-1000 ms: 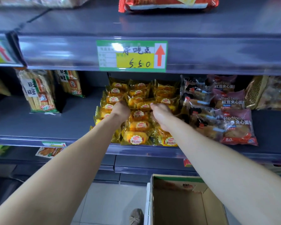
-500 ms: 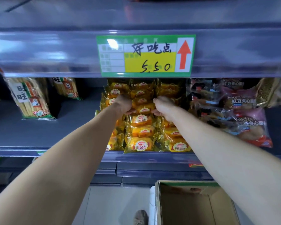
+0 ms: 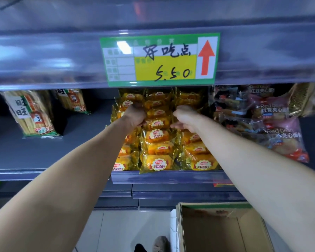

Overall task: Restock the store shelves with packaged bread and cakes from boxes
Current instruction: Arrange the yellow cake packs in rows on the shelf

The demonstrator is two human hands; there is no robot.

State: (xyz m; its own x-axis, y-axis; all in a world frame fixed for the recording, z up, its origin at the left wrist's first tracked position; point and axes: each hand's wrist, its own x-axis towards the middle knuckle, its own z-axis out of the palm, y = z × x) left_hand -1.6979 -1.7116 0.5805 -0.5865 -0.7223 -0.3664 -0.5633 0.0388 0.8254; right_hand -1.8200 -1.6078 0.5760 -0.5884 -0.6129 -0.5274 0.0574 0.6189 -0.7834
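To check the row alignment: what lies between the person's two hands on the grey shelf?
In the head view, the middle column of yellow foil-wrapped bread packs lies between the left hand and the right hand.

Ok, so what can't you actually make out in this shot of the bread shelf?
All in the head view.
Fingers of the left hand and right hand: hidden behind the hands' backs among the yellow bread packs; grip unclear.
Rear packs: cut off by the upper shelf rail.
Floor of the cardboard box: cut off by the frame edge and the right arm; contents unknown.
Small print on the price label: blurred.
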